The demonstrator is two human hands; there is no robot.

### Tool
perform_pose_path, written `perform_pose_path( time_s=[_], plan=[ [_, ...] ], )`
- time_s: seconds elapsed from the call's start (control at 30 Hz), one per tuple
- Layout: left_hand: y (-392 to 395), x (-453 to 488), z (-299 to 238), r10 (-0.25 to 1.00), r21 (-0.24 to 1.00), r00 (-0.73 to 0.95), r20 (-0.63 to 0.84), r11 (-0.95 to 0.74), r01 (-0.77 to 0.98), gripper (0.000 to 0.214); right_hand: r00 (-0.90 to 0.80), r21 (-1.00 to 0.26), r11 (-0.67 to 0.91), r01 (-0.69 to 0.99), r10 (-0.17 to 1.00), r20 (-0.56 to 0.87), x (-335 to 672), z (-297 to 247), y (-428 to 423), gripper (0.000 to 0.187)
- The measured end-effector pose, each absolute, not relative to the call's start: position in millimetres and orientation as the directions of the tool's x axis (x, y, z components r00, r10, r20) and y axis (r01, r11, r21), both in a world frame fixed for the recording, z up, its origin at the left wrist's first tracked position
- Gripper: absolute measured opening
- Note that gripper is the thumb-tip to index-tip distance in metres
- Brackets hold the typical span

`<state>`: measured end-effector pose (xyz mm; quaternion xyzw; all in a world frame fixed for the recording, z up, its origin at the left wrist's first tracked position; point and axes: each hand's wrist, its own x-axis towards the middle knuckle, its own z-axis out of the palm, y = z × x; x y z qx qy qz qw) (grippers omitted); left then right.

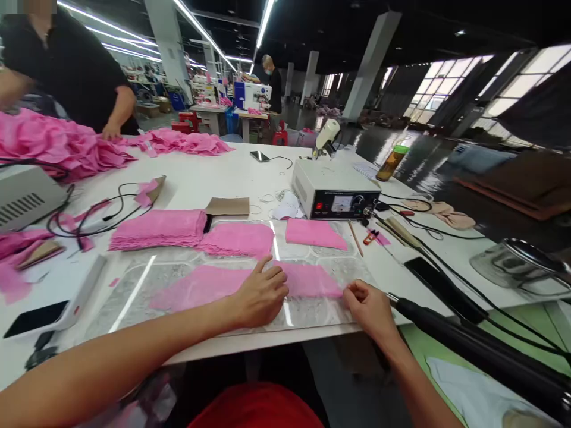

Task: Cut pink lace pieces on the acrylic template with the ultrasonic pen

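A long pink fabric strip (196, 286) lies flat on a clear plastic sheet (134, 291) at the near table edge. My left hand (261, 295) rests on the strip's middle with fingers stretched out and pressing it down. My right hand (368, 306) is closed in a pinch at the strip's right end. Behind the strip lie a thick stack of pink pieces (158, 229), a thinner pile (238, 239) and a single pink piece (314, 233).
A white control box (334, 190) with cables stands behind the pieces. A black handled tool (468, 342) lies at the right edge. A phone (33, 318) lies at left. A person in black (66, 65) handles a pink fabric heap (49, 142) at the far left.
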<state>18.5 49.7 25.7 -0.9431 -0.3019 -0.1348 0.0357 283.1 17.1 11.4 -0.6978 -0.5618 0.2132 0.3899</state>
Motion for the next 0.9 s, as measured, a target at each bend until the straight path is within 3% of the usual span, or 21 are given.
perform_pose_path(
  time_s=[0.1, 0.2, 0.37, 0.47, 0.6, 0.9],
  plan=[
    [44.8, 17.8, 30.7, 0.515, 0.053, 0.832, 0.207, -0.855, 0.516, 0.007, 0.256, -0.677, -0.088, 0.730, 0.954, 0.153, 294.3, 4.6, 5.1, 0.019],
    [53.1, 19.5, 40.1, 0.579, 0.147, 0.804, 0.133, -0.814, 0.562, 0.008, 0.239, -0.636, -0.074, 0.768, 0.955, 0.177, 295.7, 6.8, 0.1, 0.017],
    [105.1, 37.8, 53.8, 0.731, 0.194, 0.674, 0.108, -0.680, 0.707, 0.020, 0.147, -0.658, 0.094, 0.747, 0.942, 0.302, 279.8, 27.6, 35.6, 0.017],
    [152.5, 55.8, 56.8, 0.797, 0.229, 0.597, 0.091, -0.600, 0.767, 0.015, 0.113, -0.655, 0.163, 0.738, 0.926, 0.359, 269.2, 40.0, 83.5, 0.015],
    [203.9, 75.6, 53.8, 0.841, 0.290, 0.541, -0.003, -0.517, 0.805, 0.032, 0.149, -0.670, 0.152, 0.727, 0.917, 0.370, 265.7, 40.9, 137.7, 0.016],
    [234.8, 80.3, 38.7, 0.829, 0.399, 0.540, -0.146, -0.450, 0.799, 0.033, 0.180, -0.717, 0.116, 0.688, 0.929, 0.323, 280.0, 12.4, 155.0, 0.022]
  ],
)
